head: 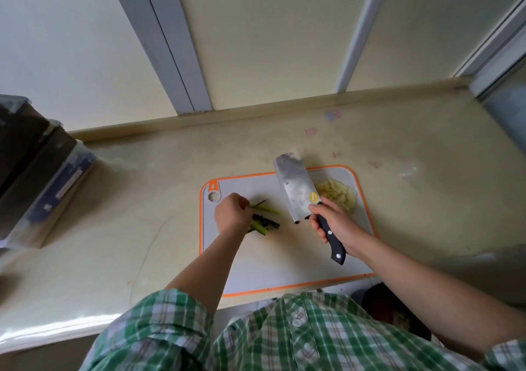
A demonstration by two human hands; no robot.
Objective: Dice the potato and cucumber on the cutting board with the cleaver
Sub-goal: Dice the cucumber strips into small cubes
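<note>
A grey cutting board point(256, 257) with an orange rim lies on the counter. Several long green cucumber strips point(266, 222) lie on its left half. My left hand point(232, 214) rests on their left ends with curled fingers, pinching one strip. My right hand point(331, 222) grips the black handle of the cleaver point(296, 188). The wide steel blade is lifted above the board, just right of the strips, and points away from me. A pile of pale diced potato point(340, 195) sits at the board's far right corner, partly hidden by the blade.
A dark box-shaped appliance point(34, 171) stands at the counter's left end. A low ledge point(256, 114) and window frames run along the back. The counter's front edge is just below the board. My green checked shirt point(284, 333) fills the bottom.
</note>
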